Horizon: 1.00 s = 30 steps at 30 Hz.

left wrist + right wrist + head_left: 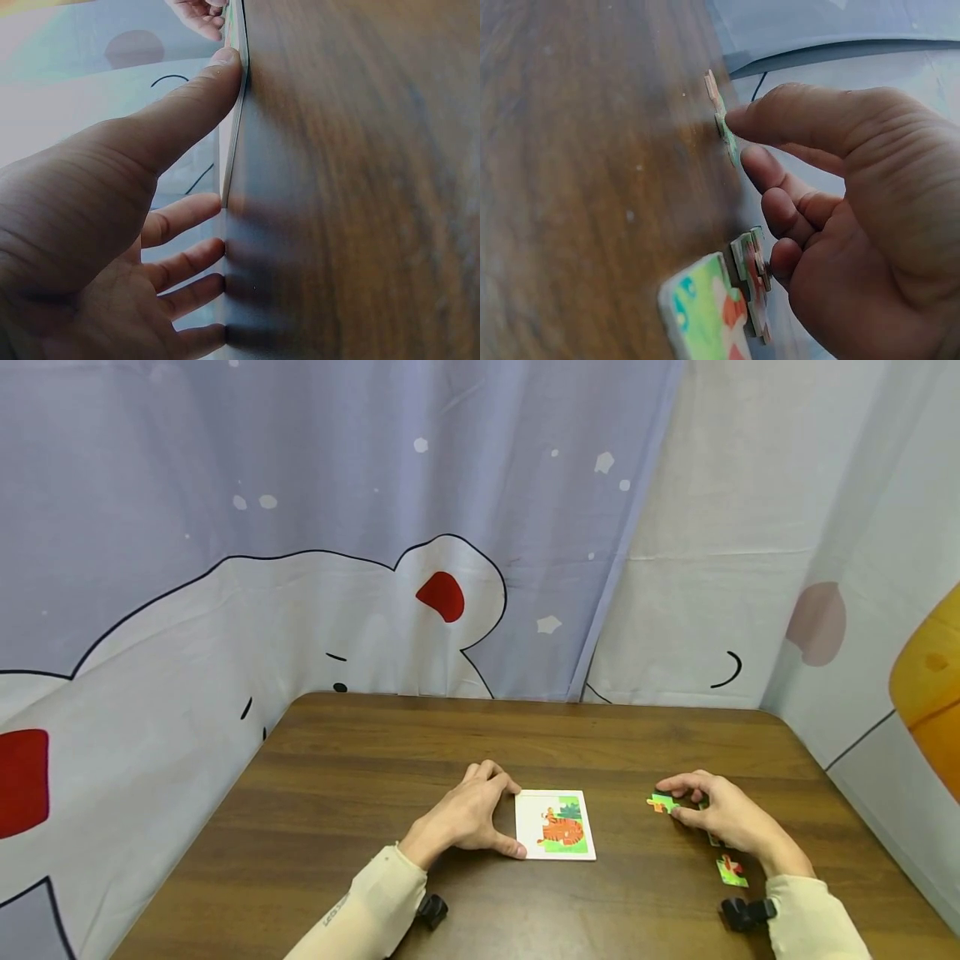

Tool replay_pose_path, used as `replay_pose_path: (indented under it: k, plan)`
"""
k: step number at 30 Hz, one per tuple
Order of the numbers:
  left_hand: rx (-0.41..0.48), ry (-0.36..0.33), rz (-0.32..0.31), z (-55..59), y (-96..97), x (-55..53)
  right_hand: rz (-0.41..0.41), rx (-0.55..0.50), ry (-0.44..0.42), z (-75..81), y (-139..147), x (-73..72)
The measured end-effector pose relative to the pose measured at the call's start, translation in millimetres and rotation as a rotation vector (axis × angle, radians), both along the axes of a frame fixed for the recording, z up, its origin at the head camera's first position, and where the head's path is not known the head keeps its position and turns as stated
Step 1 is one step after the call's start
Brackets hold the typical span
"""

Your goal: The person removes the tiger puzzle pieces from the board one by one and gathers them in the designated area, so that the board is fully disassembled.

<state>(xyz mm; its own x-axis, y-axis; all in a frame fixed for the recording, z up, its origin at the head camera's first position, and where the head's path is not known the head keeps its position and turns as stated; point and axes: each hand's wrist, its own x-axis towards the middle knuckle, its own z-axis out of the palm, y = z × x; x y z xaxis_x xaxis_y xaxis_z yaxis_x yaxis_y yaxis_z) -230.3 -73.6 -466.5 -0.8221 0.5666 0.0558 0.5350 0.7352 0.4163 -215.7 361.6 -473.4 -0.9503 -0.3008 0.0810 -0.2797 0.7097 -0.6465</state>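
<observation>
A square white-framed puzzle board (528,827) lies flat on the table, with an orange striped tiger picture partly filling it. My left hand (468,810) spans its left side, thumb on the near corner and index fingertip at the far corner; the fingers look mostly straight in the left wrist view. To the right, my right hand (723,814) pinches a green and orange puzzle piece (663,803) between thumb and index finger, low at the tabletop. Beneath and beside that hand lie further pieces, among them a green and red puzzle piece (732,871); some are partly hidden.
The brown wooden table (360,752) reaches back to a printed curtain (337,627). In the right wrist view, a green puzzle piece (697,307) lies close to the camera, with overlapping pieces (751,277) behind it.
</observation>
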Motion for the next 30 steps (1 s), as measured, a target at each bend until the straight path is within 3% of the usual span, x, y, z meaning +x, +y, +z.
replay_pose_path:
  k: [11, 19, 30]
  plan:
    - [-0.002, 0.005, -0.004, -0.2, 0.1, -0.1, -0.027, -0.137, 0.084, 11.7, -4, 1.4]
    - [-0.001, 0.011, -0.009, -1.3, 0.0, -0.7, -0.009, -0.342, 0.015, 22.8, -12, 2.6]
    - [-0.009, 0.013, -0.009, -1.5, 0.3, -0.8, 0.068, -0.402, 0.103, 38.2, -41, 1.6]
